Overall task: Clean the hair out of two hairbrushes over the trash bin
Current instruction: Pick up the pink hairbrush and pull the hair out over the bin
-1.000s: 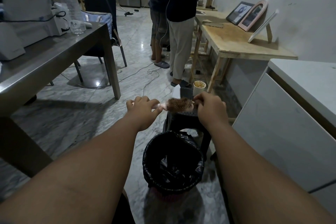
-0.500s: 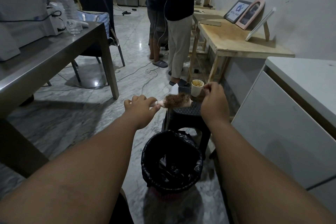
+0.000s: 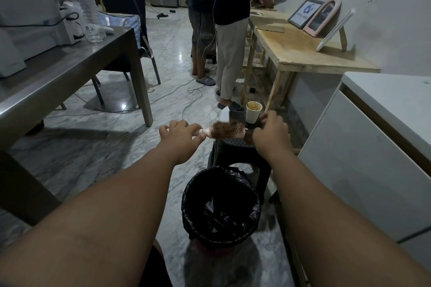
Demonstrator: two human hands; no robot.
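A pink round hairbrush thick with brown hair is held level in front of me, above and beyond the trash bin lined with a black bag. My left hand is closed around its handle. My right hand is at the brush's far end, fingers pinched on a tuft of brown hair by the brush tip. No second brush is visible.
A black plastic stool stands behind the bin, carrying a paper cup and a dark box. Grey table on the left, white cabinet on the right, wooden table beyond. Two people stand ahead; cables lie across the floor.
My right hand lifted off the brush tip, then came back down to it, now pinching hair. My left hand kept the brush level in place.
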